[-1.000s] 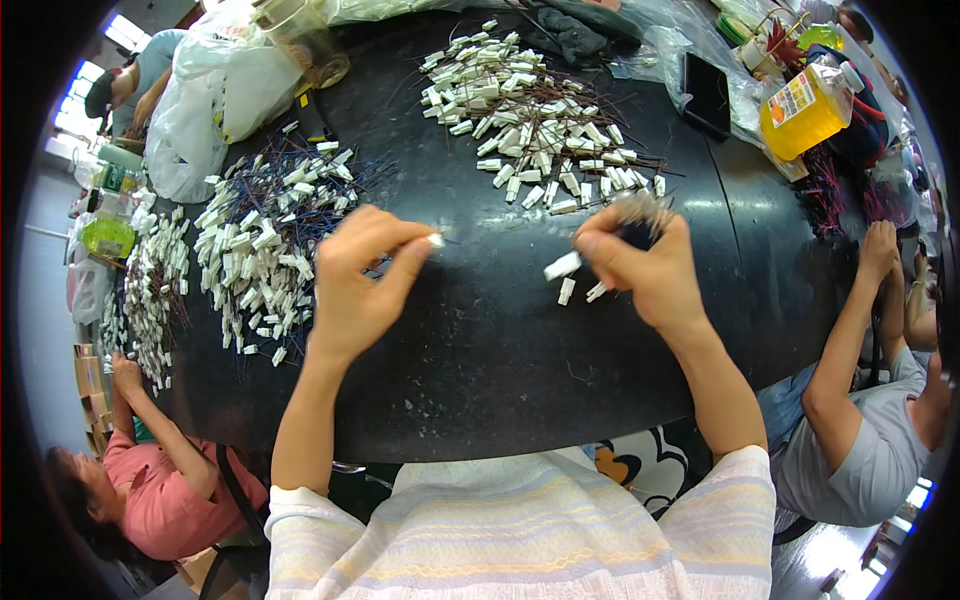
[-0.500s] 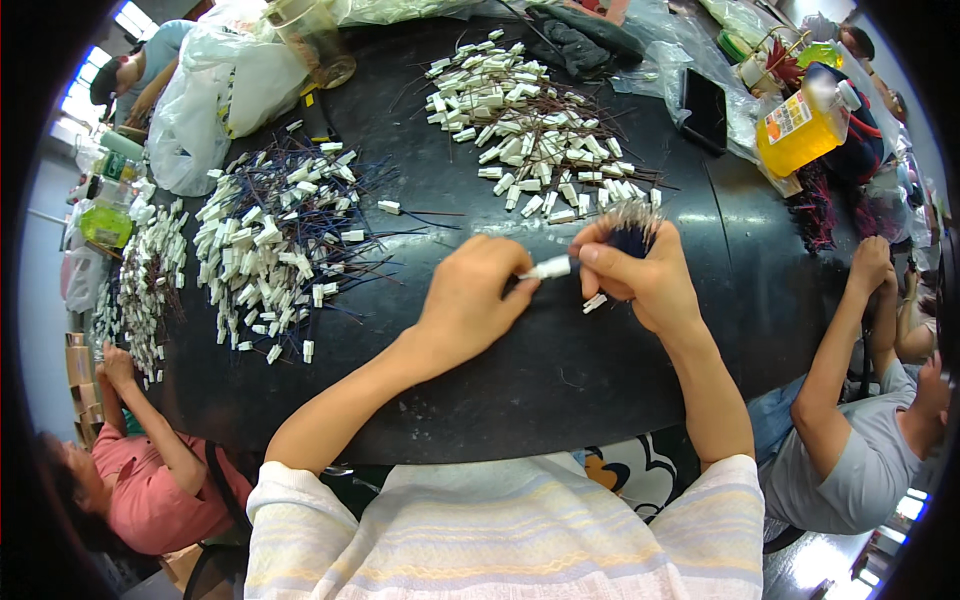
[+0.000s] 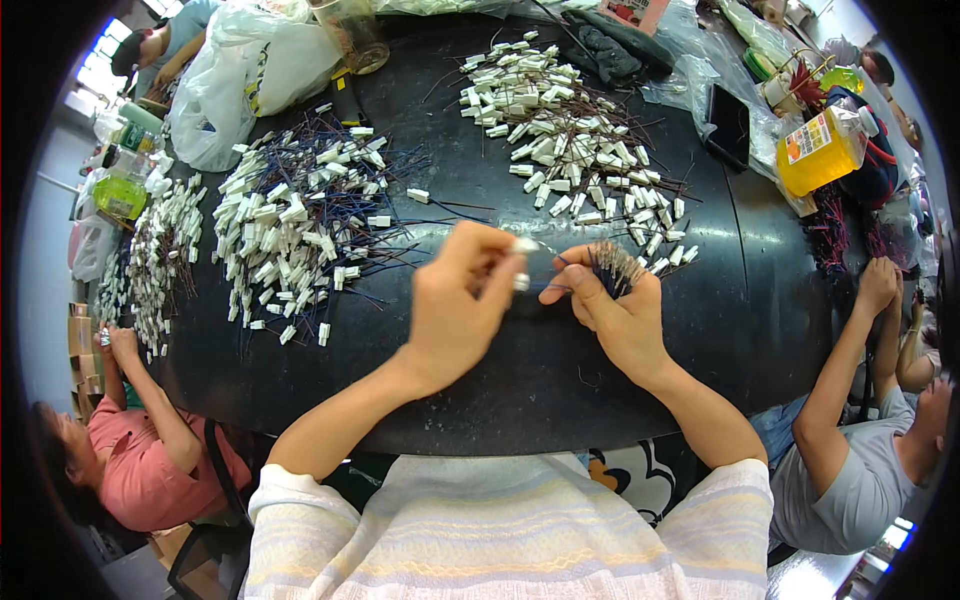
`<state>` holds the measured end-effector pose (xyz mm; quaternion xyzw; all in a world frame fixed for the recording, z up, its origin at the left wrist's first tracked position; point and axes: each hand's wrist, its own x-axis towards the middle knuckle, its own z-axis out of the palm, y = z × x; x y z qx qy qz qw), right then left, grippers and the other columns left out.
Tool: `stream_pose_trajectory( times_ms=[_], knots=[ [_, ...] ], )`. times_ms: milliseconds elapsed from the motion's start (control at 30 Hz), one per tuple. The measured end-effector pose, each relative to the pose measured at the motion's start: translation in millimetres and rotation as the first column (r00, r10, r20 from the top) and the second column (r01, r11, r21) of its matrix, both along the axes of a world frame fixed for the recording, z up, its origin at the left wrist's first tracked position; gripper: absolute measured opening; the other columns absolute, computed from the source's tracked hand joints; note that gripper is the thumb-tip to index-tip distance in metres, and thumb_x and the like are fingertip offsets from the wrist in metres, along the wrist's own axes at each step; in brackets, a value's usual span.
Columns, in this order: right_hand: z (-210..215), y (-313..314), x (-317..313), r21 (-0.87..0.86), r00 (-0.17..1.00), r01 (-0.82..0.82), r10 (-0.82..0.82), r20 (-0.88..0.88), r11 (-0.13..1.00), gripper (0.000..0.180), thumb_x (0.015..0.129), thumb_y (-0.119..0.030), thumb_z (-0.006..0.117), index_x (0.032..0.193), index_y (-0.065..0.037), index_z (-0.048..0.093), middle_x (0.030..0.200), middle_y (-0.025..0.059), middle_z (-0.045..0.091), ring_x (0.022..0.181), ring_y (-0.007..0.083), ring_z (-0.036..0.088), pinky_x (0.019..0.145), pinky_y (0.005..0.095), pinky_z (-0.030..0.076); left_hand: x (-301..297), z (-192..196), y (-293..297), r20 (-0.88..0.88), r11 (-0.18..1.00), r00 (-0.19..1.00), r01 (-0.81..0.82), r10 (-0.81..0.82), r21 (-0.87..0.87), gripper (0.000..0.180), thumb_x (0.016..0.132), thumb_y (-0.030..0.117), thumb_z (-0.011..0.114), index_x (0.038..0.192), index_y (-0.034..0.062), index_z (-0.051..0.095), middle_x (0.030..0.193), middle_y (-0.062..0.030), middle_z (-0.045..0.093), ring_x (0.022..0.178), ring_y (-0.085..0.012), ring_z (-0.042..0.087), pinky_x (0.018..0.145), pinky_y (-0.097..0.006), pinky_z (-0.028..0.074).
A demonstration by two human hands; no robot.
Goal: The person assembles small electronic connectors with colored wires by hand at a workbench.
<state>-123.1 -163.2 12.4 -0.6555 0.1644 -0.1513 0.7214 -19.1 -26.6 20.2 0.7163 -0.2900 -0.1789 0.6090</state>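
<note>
Two hands of ours meet over the middle of the round black table (image 3: 560,390): our left hand (image 3: 455,305) pinches one small white connector (image 3: 524,245) between its fingertips, with a second white piece (image 3: 520,283) just below it, while our right hand (image 3: 615,305) is closed around one bundle of dark wires (image 3: 610,265) whose ends fan upward. Three heaps of white connectors with wires lie on the table: one (image 3: 300,225) to our left, one (image 3: 570,145) ahead of us, and one (image 3: 160,255) at the far left edge; the pieces in each are too many to count. One yellow bottle (image 3: 820,150) and one dark phone (image 3: 728,125) sit to the right. We see two other people seated nearby, one in a pink shirt (image 3: 150,470) and one in grey (image 3: 860,490).
</note>
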Motion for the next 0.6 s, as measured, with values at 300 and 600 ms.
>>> stream_pose_trajectory(
  times_ms=[300, 600],
  knots=[
    [2.0, -17.8, -0.4, 0.154, 1.000, 0.004, -0.004, 0.000, 0.988, 0.014, 0.088, -0.012, 0.055, 0.092, 0.000, 0.058, 0.069, 0.0075, 0.063, 0.046, 0.0013, 0.041, 0.041, 0.0163, 0.030, 78.1, 44.9, 73.3, 0.917, 0.872, 0.397, -0.463, 0.044, 0.158, 0.011, 0.079, 0.001, 0.060, 0.089, 0.0017, 0.058, 0.078, -0.0092, 0.063, 0.070, -0.0151, 0.060, 0.062, -0.028, 0.046],
    [-5.3, 1.0, -3.3, -0.128, 0.998, -0.058, 0.058, -0.006, 0.990, 0.009, 0.077, -0.005, 0.065, 0.080, 0.002, 0.060, 0.062, 0.0001, 0.058, 0.058, 0.0013, 0.050, 0.050, 0.0162, 0.038, 22.2, -3.6, 28.1, -0.285, 0.975, 0.935, 0.222, -0.210, 0.008, 0.010, 0.079, -0.002, 0.062, 0.089, -0.0027, 0.058, 0.080, -0.0083, 0.063, 0.064, -0.0084, 0.058, 0.050, -0.018, 0.044]
  ],
)
